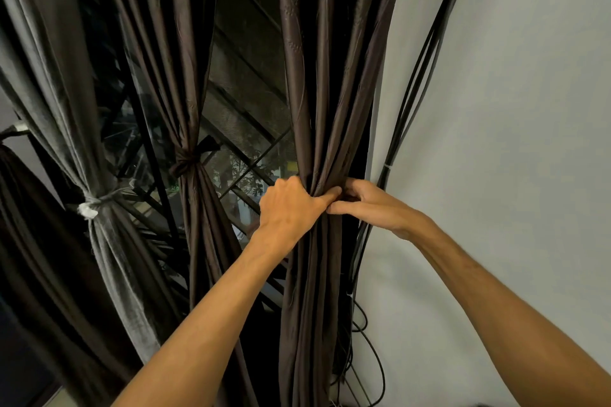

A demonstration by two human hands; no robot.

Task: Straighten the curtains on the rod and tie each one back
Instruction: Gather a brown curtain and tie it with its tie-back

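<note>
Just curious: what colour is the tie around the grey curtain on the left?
White tie, clearest in the head view.

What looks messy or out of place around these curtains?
Black cables beside the right curtain hang loose down the wall and sprawl in loops lower down. That curtain is not yet tied; the left hand and right hand grip it.
</note>
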